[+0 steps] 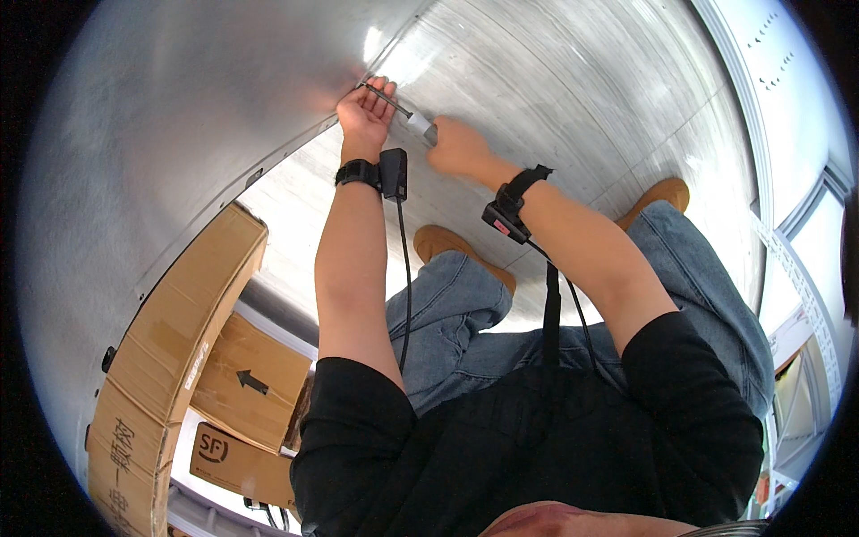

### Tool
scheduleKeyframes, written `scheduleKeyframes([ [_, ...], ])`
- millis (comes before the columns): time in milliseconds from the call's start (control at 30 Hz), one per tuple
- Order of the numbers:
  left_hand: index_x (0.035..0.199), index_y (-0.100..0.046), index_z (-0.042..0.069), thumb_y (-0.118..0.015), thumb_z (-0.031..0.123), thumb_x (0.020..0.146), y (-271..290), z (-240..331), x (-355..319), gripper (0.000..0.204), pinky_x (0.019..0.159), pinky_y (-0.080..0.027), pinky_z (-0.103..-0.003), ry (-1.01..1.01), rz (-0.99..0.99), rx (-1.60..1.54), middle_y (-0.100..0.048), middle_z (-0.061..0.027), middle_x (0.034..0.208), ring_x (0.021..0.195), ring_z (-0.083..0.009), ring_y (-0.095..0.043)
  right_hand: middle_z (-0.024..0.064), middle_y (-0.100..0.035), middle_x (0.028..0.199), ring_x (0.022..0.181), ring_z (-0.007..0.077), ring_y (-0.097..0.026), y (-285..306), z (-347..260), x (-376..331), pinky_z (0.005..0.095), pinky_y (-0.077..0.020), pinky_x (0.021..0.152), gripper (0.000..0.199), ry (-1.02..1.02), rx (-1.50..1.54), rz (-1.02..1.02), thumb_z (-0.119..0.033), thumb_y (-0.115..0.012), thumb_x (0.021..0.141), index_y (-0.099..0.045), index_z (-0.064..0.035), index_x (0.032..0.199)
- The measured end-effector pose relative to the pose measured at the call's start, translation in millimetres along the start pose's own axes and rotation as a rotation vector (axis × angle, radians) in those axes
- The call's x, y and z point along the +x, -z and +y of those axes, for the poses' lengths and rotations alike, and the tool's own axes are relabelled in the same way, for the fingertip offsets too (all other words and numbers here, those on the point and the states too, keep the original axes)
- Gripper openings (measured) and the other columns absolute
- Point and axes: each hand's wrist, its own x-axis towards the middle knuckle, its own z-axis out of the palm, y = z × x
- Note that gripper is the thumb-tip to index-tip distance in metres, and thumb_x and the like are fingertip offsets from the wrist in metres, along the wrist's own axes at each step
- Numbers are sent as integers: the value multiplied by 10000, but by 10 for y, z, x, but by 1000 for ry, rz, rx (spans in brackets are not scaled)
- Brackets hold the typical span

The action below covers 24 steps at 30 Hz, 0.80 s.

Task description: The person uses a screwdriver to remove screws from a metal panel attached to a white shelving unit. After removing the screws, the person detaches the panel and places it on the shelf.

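Observation:
My right hand (458, 149) is wrapped round the pale handle of a screwdriver (419, 122). Its thin dark shaft points up and left toward the lower edge of a large grey metal panel (197, 125). At that edge my left hand (365, 109) is turned palm up, fingers stretched out, right beside the screwdriver's tip. Whether a screw sits at the tip is too small to tell. A black strap with a small box (394, 174) is on my left wrist, and a similar strapped box (506, 220) is on my right.
Cardboard boxes (192, 313) stand at the lower left along the panel. Grey wood-look floor (573, 98) lies under my brown shoes (447, 246). Cables hang from both wrist boxes. White shelving or framing (810, 358) runs along the right side.

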Motion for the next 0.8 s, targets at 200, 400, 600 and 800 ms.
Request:
scheduleKeyframes([
  [200, 1074, -550, 17, -342, 181, 934, -2, 6, -6, 300, 828, -479, -353, 1, 8, -9, -638, -76, 1016, 912, -229, -626, 219, -622, 949, 892, 326, -620, 67, 18, 85, 414, -491, 730, 375, -115, 321, -188, -159, -632, 738, -550, 28, 1053],
  [400, 1048, -558, 18, -345, 181, 933, 5, 21, -33, 292, 826, -475, -357, -3, -15, 17, -636, -75, 991, 921, -233, -625, 206, -618, 935, 889, 344, -612, 62, -15, -14, 428, -491, 738, 393, 122, -73, -70, -179, -665, 713, -565, 2, 1047],
  [600, 1027, -563, 17, -354, 174, 927, -25, 38, -59, 280, 834, -471, -372, 15, 16, 28, -635, -76, 962, 935, -239, -621, 198, -626, 890, 862, 348, -617, 0, -85, -113, 440, -490, 720, 325, 32, 20, -31, -209, -660, 724, -564, -27, 975],
  [800, 1022, -544, 1, -360, 165, 923, 19, 40, -19, 266, 864, -472, -422, 30, 10, 44, -627, -101, 927, 934, -258, -617, 186, -633, 837, 814, 361, -622, -34, -65, -123, 450, -484, 703, 284, 14, 91, -55, -209, -649, 726, -560, -39, 935],
])
